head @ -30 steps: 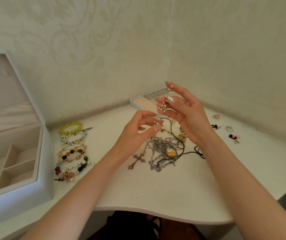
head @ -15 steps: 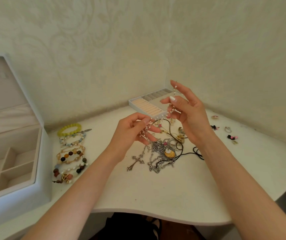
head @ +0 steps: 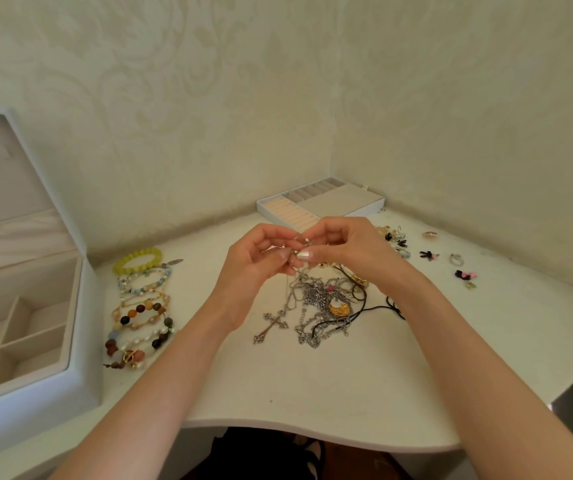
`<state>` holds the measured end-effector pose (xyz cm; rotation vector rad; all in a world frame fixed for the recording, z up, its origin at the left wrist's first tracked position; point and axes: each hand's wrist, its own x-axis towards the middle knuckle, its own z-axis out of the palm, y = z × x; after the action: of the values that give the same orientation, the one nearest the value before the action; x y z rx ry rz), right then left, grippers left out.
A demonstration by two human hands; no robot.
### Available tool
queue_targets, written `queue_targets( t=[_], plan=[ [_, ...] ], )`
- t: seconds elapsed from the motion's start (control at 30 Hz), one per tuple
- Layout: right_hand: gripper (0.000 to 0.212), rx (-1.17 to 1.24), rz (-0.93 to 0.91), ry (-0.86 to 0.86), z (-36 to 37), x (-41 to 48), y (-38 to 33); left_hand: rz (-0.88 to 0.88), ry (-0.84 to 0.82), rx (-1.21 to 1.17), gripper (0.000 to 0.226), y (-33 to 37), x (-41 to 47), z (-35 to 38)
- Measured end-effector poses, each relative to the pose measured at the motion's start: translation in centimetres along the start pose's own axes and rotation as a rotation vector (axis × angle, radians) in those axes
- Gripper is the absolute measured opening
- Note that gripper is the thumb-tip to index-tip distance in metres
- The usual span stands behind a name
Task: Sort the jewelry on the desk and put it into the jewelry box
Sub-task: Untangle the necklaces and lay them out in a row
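Observation:
My left hand [head: 260, 261] and my right hand [head: 343, 254] meet above the desk's middle, and both pinch a thin pearl bead chain [head: 300, 249] between their fingertips. Most of the chain is hidden behind my fingers. Just below them lies a tangled heap of silver necklaces [head: 316, 306] with a cross pendant [head: 271, 325], a gold pendant [head: 339, 309] and a black cord [head: 378, 308]. A row of beaded bracelets [head: 141, 306] lies left of the heap. The white jewelry box [head: 80, 358] stands open at the far left with bare compartments.
A white ring tray [head: 319, 204] sits in the back corner against the wall. Small earrings [head: 465, 274] and rings [head: 456, 259] are scattered on the right of the desk [head: 312, 393]. The curved front edge of the desk lies close to me.
My right hand has come down from its raised position to meet my left hand. The bead chain that hung stretched between them is now bunched at the fingertips.

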<state>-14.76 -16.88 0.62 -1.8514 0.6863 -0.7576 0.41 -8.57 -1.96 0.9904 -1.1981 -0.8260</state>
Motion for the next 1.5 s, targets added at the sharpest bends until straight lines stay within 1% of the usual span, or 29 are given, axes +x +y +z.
queue_targets(
  t=[0.1,0.17,0.3,0.37,0.5,0.63,0.77,0.87,0.93,1.07,1.13,1.2,1.37,1.43,1.5],
  plan=[
    [0.009,-0.045,0.037,-0.051,-0.20,-0.17,-0.10,-0.021,0.028,-0.026,0.020,-0.10,0.00,0.07],
    [0.006,-0.036,0.046,-0.035,-0.22,-0.20,-0.13,-0.034,0.033,-0.014,0.019,-0.14,-0.04,0.02],
    [0.004,0.052,0.005,0.099,-0.50,-0.06,-0.33,-0.098,0.043,0.153,0.016,-0.73,-0.18,0.04],
    [0.006,0.077,-0.007,0.125,-0.47,-0.13,-0.48,-0.111,0.030,0.200,0.015,-0.89,-0.28,0.20],
    [0.004,0.096,-0.010,0.104,-0.05,-0.32,-0.70,-0.123,0.003,0.178,0.021,-0.70,-0.39,0.62],
    [0.005,0.077,-0.012,0.071,0.10,-0.30,-0.65,-0.097,-0.045,0.241,0.009,-0.30,-0.50,0.63],
    [0.003,0.098,-0.030,0.057,0.20,-0.40,-0.84,-0.111,-0.012,0.271,0.022,-0.20,-0.59,0.65],
    [0.003,0.148,-0.032,0.031,0.22,-0.50,-0.93,-0.106,0.001,0.265,0.045,-0.38,-0.58,0.70],
    [0.002,0.132,-0.026,0.035,0.24,-0.47,-0.88,-0.127,0.011,0.256,0.060,-0.47,-0.60,0.70],
    [0.004,0.078,-0.047,0.064,0.38,-0.34,-0.64,-0.191,-0.004,0.202,0.076,-0.33,-0.51,0.90],
    [0.007,0.048,-0.075,0.086,0.44,-0.27,-0.55,-0.207,-0.008,0.156,0.079,-0.42,-0.39,0.90],
    [0.008,0.057,-0.103,0.097,0.41,-0.20,-0.48,-0.205,0.003,0.113,0.077,-0.58,-0.29,0.82],
    [0.009,0.086,-0.140,0.084,0.16,-0.11,-0.28,-0.211,0.017,0.163,0.081,-0.78,-0.28,0.82],
    [0.009,0.094,-0.147,0.093,0.22,-0.08,-0.22,-0.181,0.011,0.186,0.078,-0.70,-0.43,0.86],
    [0.009,0.138,-0.157,0.122,0.21,-0.12,-0.30,-0.146,0.006,0.187,0.070,-0.56,-0.57,0.87]
  ],
)
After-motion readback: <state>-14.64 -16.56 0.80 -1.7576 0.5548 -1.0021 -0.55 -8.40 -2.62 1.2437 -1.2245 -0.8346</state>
